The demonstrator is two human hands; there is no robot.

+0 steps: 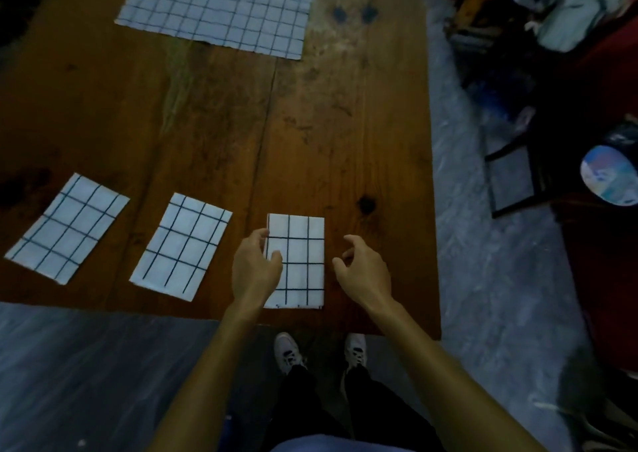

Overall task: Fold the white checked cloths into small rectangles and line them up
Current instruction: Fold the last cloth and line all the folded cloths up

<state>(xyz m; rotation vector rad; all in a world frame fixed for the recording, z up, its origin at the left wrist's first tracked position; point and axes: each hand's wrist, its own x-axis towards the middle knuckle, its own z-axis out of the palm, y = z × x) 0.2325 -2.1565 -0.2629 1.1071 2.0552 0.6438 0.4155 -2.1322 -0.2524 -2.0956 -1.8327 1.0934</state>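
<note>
Landmark: the folded white checked cloth rectangle nearest the right edge [300, 261], lying square to the near edge of the brown wooden plank surface [362, 123].

The left hand [253, 268] rests at its left border, fingers loosely curled and gripping nothing. The right hand [362, 272] hovers just right of it, relaxed and apart from the cloth, likely having just set it in line.

Left of the landmark lie two more folded checked rectangles [181, 248] [67, 229], both skewed and probably needing straightening. Beyond it, at the far edge, one unfolded checked cloth [217, 6] lies flat, awaiting folding.

No writing or brand is legible.
</note>
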